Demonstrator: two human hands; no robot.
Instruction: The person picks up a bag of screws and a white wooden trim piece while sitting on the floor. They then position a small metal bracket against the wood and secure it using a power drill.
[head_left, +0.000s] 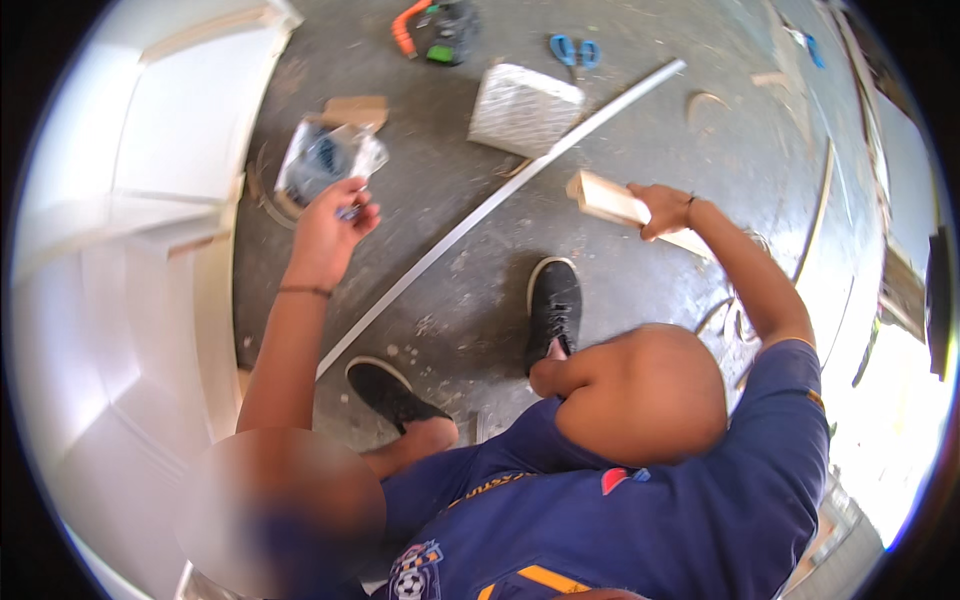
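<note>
My left hand (332,228) is closed in a pinch on a small bluish object (347,212), too small to make out. It is just in front of an open cardboard box (293,160) that holds a clear plastic bag (325,158) with bluish contents. My right hand (664,210) is wrapped round a pale wooden piece (608,199), held out to the right above the floor. Its far end points left, and its near end runs past my hand toward the lower right.
A long pale strip (500,192) lies diagonally across the grey floor. Beyond it are a silvery wrapped block (524,108), blue-handled scissors (575,50) and a black-and-green power tool (452,35) with an orange part. White panels (180,120) stand at the left. Scraps (735,320) lie at the right.
</note>
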